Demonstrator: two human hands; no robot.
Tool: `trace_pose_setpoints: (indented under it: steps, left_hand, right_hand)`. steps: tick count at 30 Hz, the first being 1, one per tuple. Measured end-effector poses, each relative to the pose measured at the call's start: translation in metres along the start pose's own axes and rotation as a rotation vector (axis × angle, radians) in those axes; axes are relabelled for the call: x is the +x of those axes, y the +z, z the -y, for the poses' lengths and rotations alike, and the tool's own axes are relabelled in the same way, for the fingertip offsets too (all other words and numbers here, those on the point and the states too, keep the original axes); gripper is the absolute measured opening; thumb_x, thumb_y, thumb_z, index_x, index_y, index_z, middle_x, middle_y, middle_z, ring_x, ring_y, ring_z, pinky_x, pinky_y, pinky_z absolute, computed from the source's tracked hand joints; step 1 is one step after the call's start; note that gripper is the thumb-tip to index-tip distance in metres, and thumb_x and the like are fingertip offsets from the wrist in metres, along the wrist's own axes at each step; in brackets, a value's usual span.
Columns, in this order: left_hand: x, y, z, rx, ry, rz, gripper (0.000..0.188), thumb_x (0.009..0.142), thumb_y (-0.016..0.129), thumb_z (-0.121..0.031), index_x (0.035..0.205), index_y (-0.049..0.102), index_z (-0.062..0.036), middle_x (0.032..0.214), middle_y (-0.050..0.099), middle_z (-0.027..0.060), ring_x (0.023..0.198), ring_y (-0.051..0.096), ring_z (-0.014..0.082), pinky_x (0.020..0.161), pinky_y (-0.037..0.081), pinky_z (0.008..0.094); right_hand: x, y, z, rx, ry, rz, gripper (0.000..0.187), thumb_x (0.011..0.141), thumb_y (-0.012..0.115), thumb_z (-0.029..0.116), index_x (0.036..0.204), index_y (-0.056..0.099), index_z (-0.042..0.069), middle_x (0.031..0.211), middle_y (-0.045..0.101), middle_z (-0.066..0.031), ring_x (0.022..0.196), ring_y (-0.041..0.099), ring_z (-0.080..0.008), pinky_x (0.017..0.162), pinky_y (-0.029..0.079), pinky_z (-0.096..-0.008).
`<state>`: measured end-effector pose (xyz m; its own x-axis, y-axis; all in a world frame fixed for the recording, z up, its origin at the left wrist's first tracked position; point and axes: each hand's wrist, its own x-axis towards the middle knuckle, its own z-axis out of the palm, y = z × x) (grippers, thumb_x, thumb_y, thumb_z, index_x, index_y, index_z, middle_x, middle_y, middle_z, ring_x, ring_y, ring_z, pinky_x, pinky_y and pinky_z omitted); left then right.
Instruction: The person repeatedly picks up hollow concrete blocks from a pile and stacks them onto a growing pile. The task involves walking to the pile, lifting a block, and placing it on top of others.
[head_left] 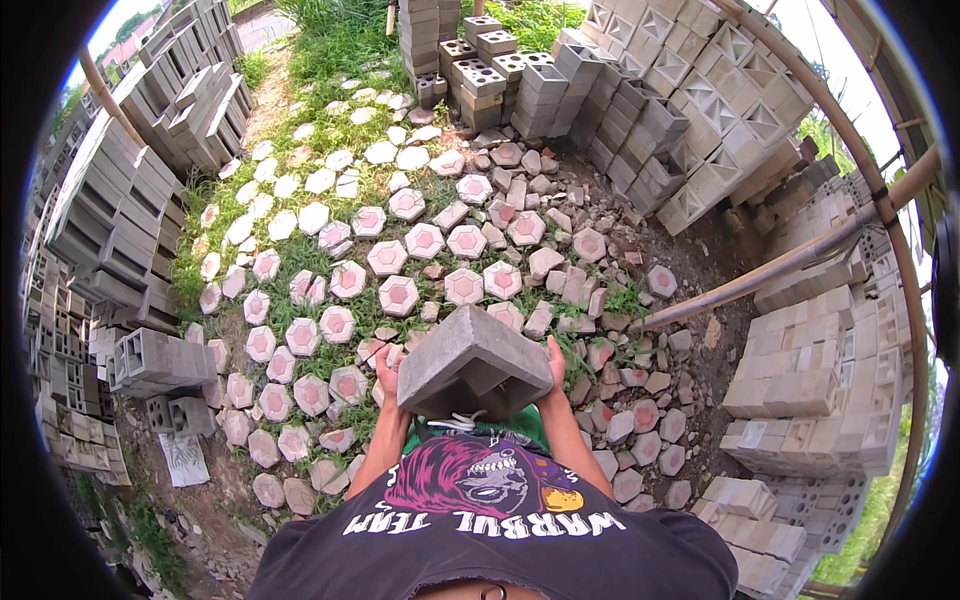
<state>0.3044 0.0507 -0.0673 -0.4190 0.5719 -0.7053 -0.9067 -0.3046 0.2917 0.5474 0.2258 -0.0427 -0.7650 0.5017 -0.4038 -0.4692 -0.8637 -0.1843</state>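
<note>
concrete block [448, 345] has both hands [386, 374] [556, 368] at its edges, seemingly clear of pavers [398, 295].

Cannot see left hand [387, 376] or right hand [555, 368] whole, part-hidden by hollow concrete block [440, 352]; nor its far face. Can glimpse only a strip of green shorts [531, 426] above black T-shirt [480, 550], cut off at lower edge. Lose leftmost concrete stacks [68, 405] at dark round rim. Cannot make out markings on pale sheet [184, 460]: too small.
</note>
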Motion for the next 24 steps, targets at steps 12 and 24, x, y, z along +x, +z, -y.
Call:
trace_pose_setpoints:
  steps: [12,24]
  left_hand:
    - [0.082,0.07,-0.028,-0.126,0.055,0.035,0.05,0.082,0.05,-0.05,0.062,0.061,-0.0058,0.065,0.065,0.011,0.056,0.06,0.0241,0.059,0.051,0.0321]
    - [0.169,0.178,-0.011,-0.129,0.073,0.042,0.045,0.082,0.051,-0.05,0.066,0.058,-0.0081,0.066,0.063,0.0077,0.059,0.059,0.0226,0.059,0.05,0.0327]
  right_hand:
    - [0.115,0.05,0.068,-0.082,0.055,0.012,0.06,0.093,0.038,0.048,0.118,0.054,-0.004,0.11,0.063,-0.0197,0.096,0.063,-0.0318,0.089,0.048,-0.0418]
    - [0.211,0.068,0.176,-0.045,0.028,-0.045,0.063,0.094,0.039,0.048,0.13,0.045,-0.003,0.126,0.054,-0.0173,0.112,0.055,-0.0289,0.099,0.041,-0.0392]
